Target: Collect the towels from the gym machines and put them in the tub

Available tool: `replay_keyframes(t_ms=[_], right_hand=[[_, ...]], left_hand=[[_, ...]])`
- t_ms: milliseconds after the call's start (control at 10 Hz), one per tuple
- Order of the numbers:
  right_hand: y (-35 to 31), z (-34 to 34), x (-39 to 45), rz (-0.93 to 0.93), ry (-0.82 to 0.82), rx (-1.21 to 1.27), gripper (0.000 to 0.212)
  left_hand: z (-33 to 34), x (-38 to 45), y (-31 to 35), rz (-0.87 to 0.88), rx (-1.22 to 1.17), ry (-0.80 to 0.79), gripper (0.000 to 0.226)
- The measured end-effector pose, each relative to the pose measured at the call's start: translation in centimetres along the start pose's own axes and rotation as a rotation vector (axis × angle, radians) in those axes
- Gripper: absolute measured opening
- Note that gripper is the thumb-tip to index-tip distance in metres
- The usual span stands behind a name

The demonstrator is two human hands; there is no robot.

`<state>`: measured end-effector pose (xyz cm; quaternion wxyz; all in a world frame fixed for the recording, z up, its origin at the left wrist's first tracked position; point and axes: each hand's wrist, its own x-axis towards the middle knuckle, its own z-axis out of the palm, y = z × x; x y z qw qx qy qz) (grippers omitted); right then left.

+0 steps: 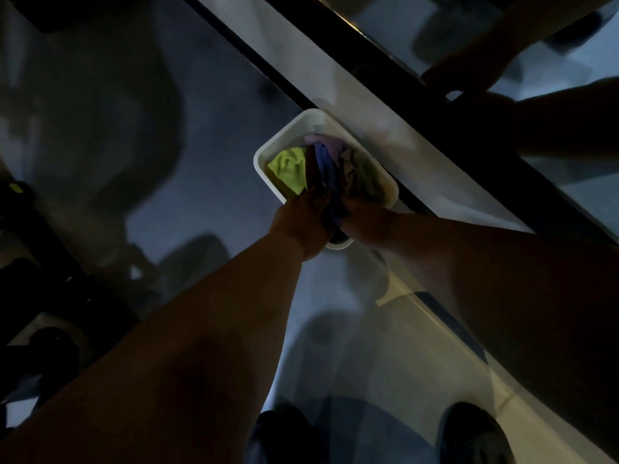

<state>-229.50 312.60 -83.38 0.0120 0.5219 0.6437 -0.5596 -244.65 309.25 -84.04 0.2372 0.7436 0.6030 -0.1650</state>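
Dim lighting, view from above. White rectangular plastic tub [264, 155] sits on the glossy grey floor [160, 202], its far long side just beside a pale baseboard strip [402, 142] that runs along a dark wall edge.

Tub contents: lime-green towel [288, 169] at the left end, lilac towel [326, 142] toward the far side, grey-green crumpled towel [363, 172] at the right end. All 3 lie inside the rim.

Dark blue towel [326, 172] lies in the middle of the tub and drapes toward the near rim, between both hands. Left hand [306, 217] is over the near rim, fingers reaching down into the tub against the blue cloth; in this light I cannot tell whether they are closed on it or only pressing. Right hand [363, 219] is just beside it, fingers curled into the same blue cloth, grasping it.

2 dark shoes [475, 437] visible at the bottom edge. Dark machine parts [43, 296] at left, detail too dim to read.
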Motion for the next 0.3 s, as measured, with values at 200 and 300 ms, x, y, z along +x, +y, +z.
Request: replay_keyframes(t_ms=[200,300], right_hand=[[0.6,-0.3,-0.9,0.037,0.024,0.035,0.059],[1.1,-0.6,-0.9,0.000,0.084,-0.028,0.064]], left_hand=[[-1.5,-0.9,1.0,-0.002,-0.153,-0.009,0.062],[-3.0,-2.6,1.0,-0.197,-0.429,0.076,0.049]])
